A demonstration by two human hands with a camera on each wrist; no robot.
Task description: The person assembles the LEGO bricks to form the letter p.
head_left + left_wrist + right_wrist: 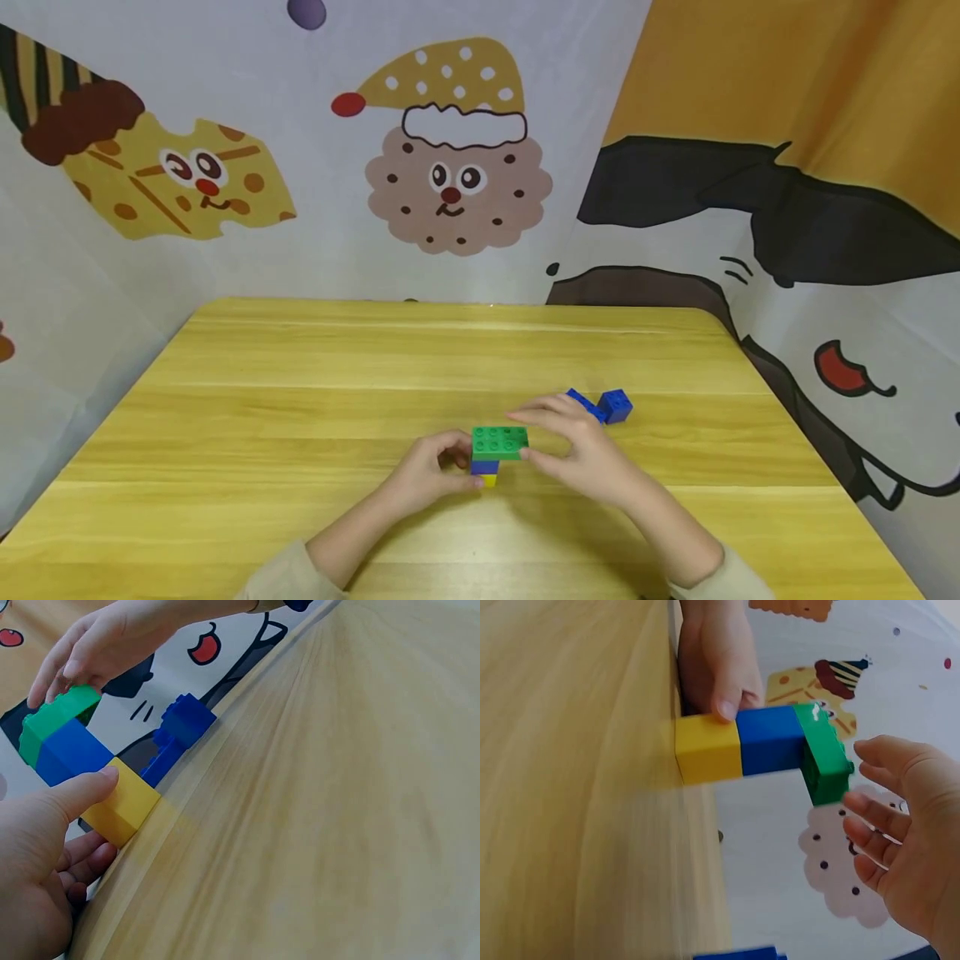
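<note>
A small tower of toy building bricks stands on the table: a yellow brick [707, 750] at the bottom, a blue brick [771, 740] on it, and a longer green brick [498, 444] on top. The green one juts out past the blue toward the right. My left hand [423, 477] grips the tower low down, its thumb on the yellow brick near the blue one. Beside the green brick's overhanging end is my right hand [581, 442], its fingers spread and loosely bent around that end. In the right wrist view these fingers hold nothing.
Behind my right hand lie two more blue pieces, a cube-like brick [616, 406] and a long brick [587, 406], which the hand partly covers. The wooden table [300, 392] runs back to a cloth [300, 275] printed with cartoon figures.
</note>
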